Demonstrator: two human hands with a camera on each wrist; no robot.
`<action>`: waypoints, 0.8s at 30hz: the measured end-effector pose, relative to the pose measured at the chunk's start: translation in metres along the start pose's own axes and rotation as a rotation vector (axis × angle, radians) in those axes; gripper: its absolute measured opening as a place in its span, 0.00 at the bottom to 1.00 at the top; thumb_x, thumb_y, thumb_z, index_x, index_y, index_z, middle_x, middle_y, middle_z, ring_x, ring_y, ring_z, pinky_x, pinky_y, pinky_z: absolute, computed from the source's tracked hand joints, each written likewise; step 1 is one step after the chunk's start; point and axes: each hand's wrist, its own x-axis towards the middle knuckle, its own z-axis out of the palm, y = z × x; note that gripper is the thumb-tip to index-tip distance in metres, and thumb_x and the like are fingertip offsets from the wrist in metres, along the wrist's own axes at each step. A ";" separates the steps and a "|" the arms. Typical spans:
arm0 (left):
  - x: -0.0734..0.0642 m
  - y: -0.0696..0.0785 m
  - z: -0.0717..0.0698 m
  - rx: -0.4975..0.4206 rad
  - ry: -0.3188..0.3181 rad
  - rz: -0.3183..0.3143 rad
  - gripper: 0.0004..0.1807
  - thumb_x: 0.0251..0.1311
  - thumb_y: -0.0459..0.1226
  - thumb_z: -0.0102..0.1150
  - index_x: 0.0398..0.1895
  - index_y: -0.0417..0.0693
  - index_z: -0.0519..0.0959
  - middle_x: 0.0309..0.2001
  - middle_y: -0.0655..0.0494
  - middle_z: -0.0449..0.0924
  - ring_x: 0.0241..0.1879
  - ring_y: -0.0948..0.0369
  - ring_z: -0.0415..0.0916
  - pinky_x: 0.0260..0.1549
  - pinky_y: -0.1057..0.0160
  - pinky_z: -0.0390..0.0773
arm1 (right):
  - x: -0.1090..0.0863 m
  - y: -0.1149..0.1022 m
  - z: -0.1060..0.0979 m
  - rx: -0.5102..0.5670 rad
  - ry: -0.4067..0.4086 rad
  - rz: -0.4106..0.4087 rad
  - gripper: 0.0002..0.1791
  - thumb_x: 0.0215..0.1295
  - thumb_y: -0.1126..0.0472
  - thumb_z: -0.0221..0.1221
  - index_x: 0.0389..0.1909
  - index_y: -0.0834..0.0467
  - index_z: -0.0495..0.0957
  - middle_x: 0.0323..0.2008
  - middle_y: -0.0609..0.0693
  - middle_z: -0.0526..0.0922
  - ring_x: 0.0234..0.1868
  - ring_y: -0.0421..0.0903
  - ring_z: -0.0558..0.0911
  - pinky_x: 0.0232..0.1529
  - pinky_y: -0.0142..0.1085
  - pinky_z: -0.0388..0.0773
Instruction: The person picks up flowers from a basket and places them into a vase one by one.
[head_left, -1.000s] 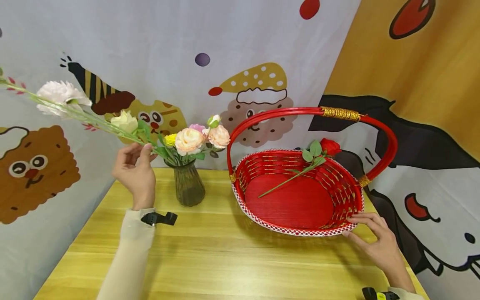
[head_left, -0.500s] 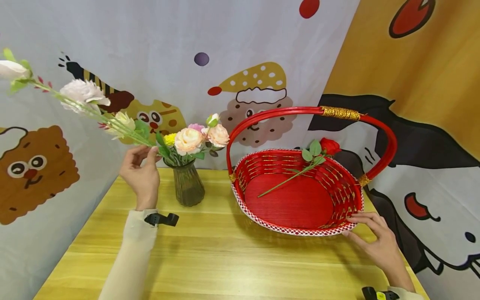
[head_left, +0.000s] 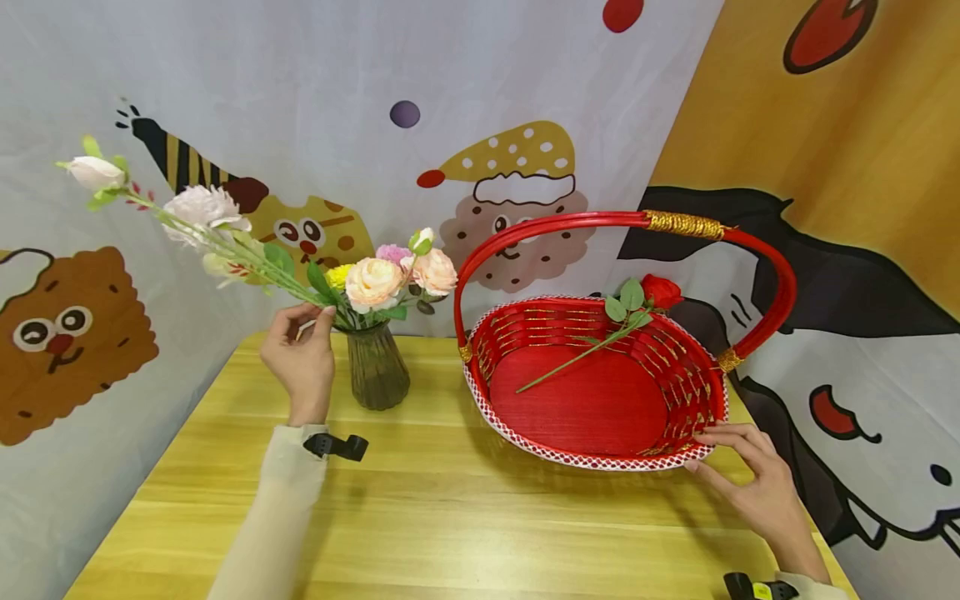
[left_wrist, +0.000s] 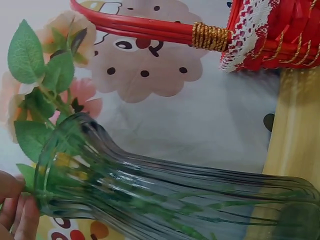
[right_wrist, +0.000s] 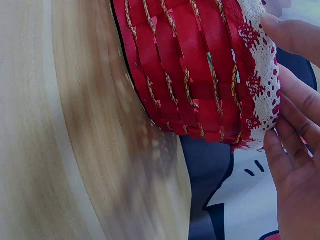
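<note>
My left hand pinches the green stems of a long spray of pale artificial flowers beside the vase mouth. The spray slants up to the left and ends in a white bud. Peach, yellow and pink flowers stand in the ribbed glass vase; green stems show through its wall in the left wrist view. Whether the pinched stems reach inside is hidden. My right hand holds the lace-trimmed rim of a red woven basket, thumb outside and fingers over the edge. A red rose lies across the basket.
The basket's tall red handle arches over its opening, just right of the vase's flowers. Basket and vase stand on a wooden table. A printed curtain hangs close behind them.
My left hand has moved right and slightly down toward the vase mouth, carrying the pale spray along. Its white bud has come into view at the left. My right hand and the basket stay put.
</note>
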 end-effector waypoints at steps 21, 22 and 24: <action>-0.013 -0.010 -0.008 0.221 -0.089 -0.098 0.13 0.68 0.42 0.66 0.44 0.41 0.86 0.35 0.70 0.76 0.37 0.67 0.74 0.31 0.70 0.74 | 0.002 0.001 0.000 0.015 -0.003 0.011 0.23 0.46 0.64 0.81 0.45 0.49 0.88 0.53 0.41 0.79 0.59 0.22 0.63 0.50 0.19 0.58; -0.014 -0.010 -0.010 0.218 -0.091 -0.099 0.13 0.68 0.42 0.66 0.44 0.41 0.86 0.35 0.70 0.76 0.37 0.67 0.74 0.31 0.71 0.75 | 0.002 0.001 0.000 0.014 -0.004 0.012 0.23 0.46 0.64 0.81 0.45 0.49 0.88 0.53 0.41 0.79 0.59 0.22 0.63 0.50 0.19 0.58; -0.014 -0.010 -0.012 0.208 -0.088 -0.102 0.13 0.68 0.42 0.66 0.45 0.40 0.85 0.35 0.69 0.77 0.36 0.67 0.74 0.31 0.72 0.76 | 0.002 0.001 -0.001 0.012 -0.006 0.016 0.23 0.46 0.63 0.81 0.45 0.49 0.88 0.53 0.41 0.79 0.59 0.22 0.63 0.50 0.18 0.58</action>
